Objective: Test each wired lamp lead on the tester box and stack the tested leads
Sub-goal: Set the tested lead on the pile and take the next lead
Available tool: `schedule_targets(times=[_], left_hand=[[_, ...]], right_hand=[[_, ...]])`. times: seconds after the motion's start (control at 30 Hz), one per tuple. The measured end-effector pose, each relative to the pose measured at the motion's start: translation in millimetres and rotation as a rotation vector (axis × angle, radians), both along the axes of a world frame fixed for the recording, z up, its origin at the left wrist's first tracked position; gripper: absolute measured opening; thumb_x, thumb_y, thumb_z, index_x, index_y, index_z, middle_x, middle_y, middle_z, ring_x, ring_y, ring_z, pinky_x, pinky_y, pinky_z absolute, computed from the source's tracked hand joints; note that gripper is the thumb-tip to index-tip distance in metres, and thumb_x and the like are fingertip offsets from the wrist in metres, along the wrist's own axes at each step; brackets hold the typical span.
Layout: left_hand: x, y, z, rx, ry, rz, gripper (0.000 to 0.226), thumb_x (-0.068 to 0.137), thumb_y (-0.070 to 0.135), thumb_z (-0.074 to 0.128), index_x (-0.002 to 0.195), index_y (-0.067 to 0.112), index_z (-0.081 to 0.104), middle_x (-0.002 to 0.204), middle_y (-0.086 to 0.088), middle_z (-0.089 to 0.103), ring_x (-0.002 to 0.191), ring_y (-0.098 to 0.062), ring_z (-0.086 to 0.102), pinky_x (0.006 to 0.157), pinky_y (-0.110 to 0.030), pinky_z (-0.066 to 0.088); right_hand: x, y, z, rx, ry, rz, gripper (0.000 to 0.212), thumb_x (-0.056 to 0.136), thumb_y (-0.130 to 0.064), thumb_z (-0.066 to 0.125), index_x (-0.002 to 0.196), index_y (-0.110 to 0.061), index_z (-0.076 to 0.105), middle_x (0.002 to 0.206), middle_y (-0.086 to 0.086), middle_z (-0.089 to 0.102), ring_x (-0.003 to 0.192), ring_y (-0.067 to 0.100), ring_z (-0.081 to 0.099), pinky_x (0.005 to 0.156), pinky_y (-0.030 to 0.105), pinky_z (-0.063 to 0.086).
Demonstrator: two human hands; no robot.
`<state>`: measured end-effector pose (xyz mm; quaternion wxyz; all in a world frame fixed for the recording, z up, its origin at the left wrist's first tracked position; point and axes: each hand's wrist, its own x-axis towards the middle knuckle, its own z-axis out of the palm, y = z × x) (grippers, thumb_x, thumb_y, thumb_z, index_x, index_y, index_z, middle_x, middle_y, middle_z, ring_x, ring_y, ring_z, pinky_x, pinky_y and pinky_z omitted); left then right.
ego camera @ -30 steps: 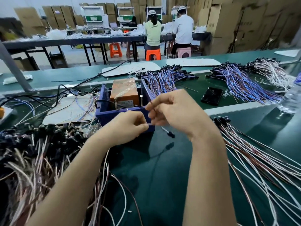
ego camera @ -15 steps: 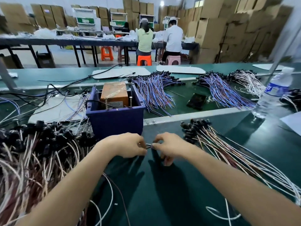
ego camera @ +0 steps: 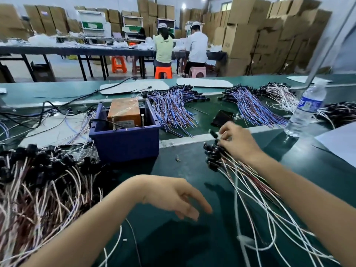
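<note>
We pinched a black-capped wired lamp lead (ego camera: 212, 134) in our right hand (ego camera: 238, 140), cap aimed away-left; our left hand (ego camera: 173, 195) hung loose-fingered, empty.

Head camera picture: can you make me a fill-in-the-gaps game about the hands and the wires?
The orange tester box sits in a ____ bin.
The left hand holds ____.
The right hand pinches a lead by its ____ end.
The water bottle stands ____.
Missing words: blue; nothing; black; upright.
</note>
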<state>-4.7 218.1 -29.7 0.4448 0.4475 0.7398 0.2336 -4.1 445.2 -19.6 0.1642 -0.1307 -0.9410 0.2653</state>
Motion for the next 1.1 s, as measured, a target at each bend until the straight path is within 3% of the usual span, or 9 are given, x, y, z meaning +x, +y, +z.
schedule_targets(times=[0.13,0.23,0.33,0.43,0.57,0.67,0.73,0.8,1.1], left_hand=[[4.9,-1.1,9.9,-0.013,0.088,-0.009,0.034,0.095,0.024,0.058,0.126,0.036,0.058,0.106,0.01,0.07,0.103,-0.019,0.064,0.098,-0.03,0.048],[8.0,-4.8,17.3,-0.067,0.207,0.015,0.033,0.095,0.028,0.056,0.127,0.036,0.057,0.085,0.041,0.059,0.091,0.003,0.061,0.084,-0.009,0.044],[-2.2,-21.0,31.9,-0.062,0.432,0.146,0.03,0.095,0.029,0.056,0.126,0.032,0.058,0.108,0.026,0.062,0.09,0.003,0.057,0.071,0.001,0.037],[-15.1,-50.6,41.8,-0.183,0.67,0.237,0.026,0.094,0.026,0.057,0.119,0.028,0.062,0.113,0.012,0.065,0.096,-0.007,0.058,0.08,-0.014,0.04],[-16.3,-92.3,25.4,-0.501,0.799,0.237,0.031,0.091,0.018,0.055,0.122,0.019,0.057,0.117,-0.004,0.062,0.108,-0.024,0.055,0.091,-0.03,0.045],[-7.3,-113.4,1.1,-0.581,0.861,0.249,0.035,0.092,0.01,0.049,0.127,0.016,0.05,0.123,-0.008,0.05,0.117,-0.027,0.05,0.095,-0.035,0.042],[-1.0,-118.3,-10.9,-0.584,0.936,0.276,0.034,0.093,0.011,0.049,0.126,0.016,0.048,0.124,-0.005,0.045,0.119,-0.026,0.047,0.091,-0.04,0.045],[2.9,-122.0,-18.5,-0.57,1.012,0.324,0.029,0.094,0.018,0.05,0.123,0.017,0.047,0.123,-0.002,0.044,0.118,-0.024,0.045,0.085,-0.041,0.046],[1.1,-126.5,-26.8,-0.333,1.019,0.447,0.026,0.091,0.043,0.05,0.113,0.028,0.051,0.112,0.008,0.055,0.111,-0.019,0.051,0.081,-0.037,0.047]], right_hand=[[-1.1,22.8,-0.8,0.06,-0.053,0.042,0.014,0.086,-0.006,0.066,0.096,-0.015,0.062,0.096,0.006,0.069,0.089,0.021,0.065,0.086,0.033,0.051],[2.5,16.7,-34.8,0.212,-0.21,0.046,0.023,0.085,-0.011,0.066,0.108,-0.012,0.066,0.115,0.009,0.062,0.106,0.025,0.058,0.092,0.03,0.043],[7.5,3.8,-55.7,0.16,-0.131,-0.003,0.034,0.084,-0.015,0.065,0.118,-0.013,0.06,0.12,0.008,0.047,0.107,0.027,0.054,0.093,0.03,0.039],[4.6,-25.2,-50.6,0.131,-0.028,0.046,0.026,0.085,-0.016,0.065,0.111,-0.014,0.064,0.114,0.006,0.048,0.097,0.025,0.056,0.089,0.029,0.04],[4.2,-101.5,-35.7,0.03,-0.068,0.42,0.012,0.084,-0.009,0.063,0.092,-0.011,0.072,0.093,0.006,0.07,0.063,-0.001,0.05,0.065,0.008,0.035],[10.7,-165.4,-46.6,-0.055,-0.221,0.661,0.019,0.084,-0.009,0.061,0.1,-0.01,0.07,0.095,0.009,0.07,0.06,0.001,0.056,0.063,0.002,0.04],[12.6,-194.8,-53.2,-0.133,-0.316,0.701,0.019,0.084,-0.019,0.067,0.097,-0.005,0.066,0.088,0.013,0.067,0.073,0.025,0.067,0.068,0.026,0.056],[7.7,-210.6,-56.4,-0.09,-0.342,0.705,0.026,0.081,-0.027,0.073,0.085,-0.004,0.061,0.082,0.016,0.066,0.078,0.035,0.066,0.069,0.044,0.055],[-6.8,-194.1,-37.5,0.108,-0.432,0.693,0.01,0.077,-0.021,0.071,0.08,-0.015,0.064,0.077,0.003,0.06,0.073,0.018,0.055,0.062,0.023,0.039]])
